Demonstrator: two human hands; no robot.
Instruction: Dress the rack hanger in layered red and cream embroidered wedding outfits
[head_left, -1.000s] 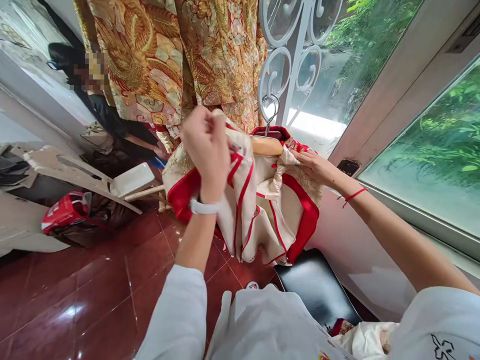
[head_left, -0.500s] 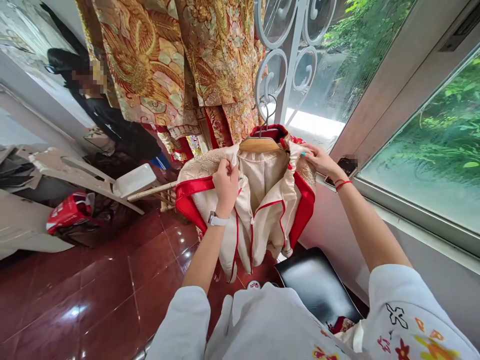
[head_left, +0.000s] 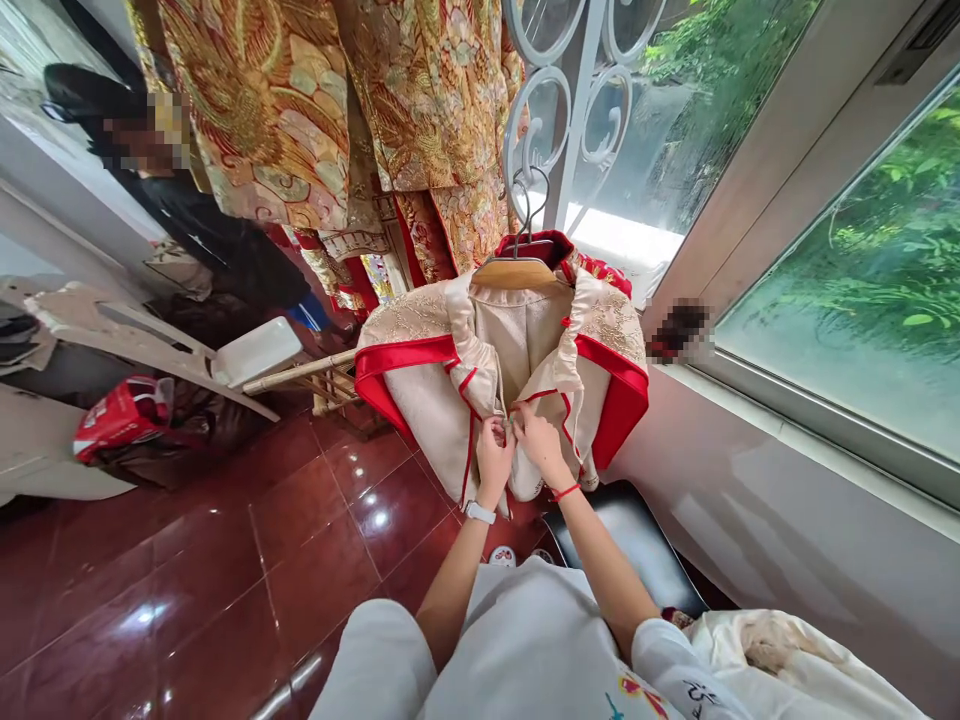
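Observation:
A cream jacket (head_left: pixel 431 430) with wide red trim and gold beading hangs on a wooden hanger (head_left: pixel 514 273), its front apart at the neck and showing the pale lining. My left hand (head_left: pixel 495 460) is closed, pinching the jacket's front edge low at the centre. Right beside it, my right hand (head_left: pixel 538 440) grips the opposite front edge, fingers bent over the cloth. The two hands nearly touch. Whatever small fastening lies between the fingertips is too small to make out.
Gold-embroidered garments (head_left: pixel 262 110) hang behind the jacket beside a white scrolled metal frame (head_left: pixel 577 100). A window (head_left: pixel 840 240) stands at right. Below are a black seat (head_left: pixel 630 540) and cream cloth (head_left: pixel 810 660). A person in black (head_left: pixel 202 225) is at left, near a red bag (head_left: pixel 124 415).
Both my hands have left the jacket's collar and shoulder area and come down together at the front edges. The jacket's upper front now lies folded outward on both sides.

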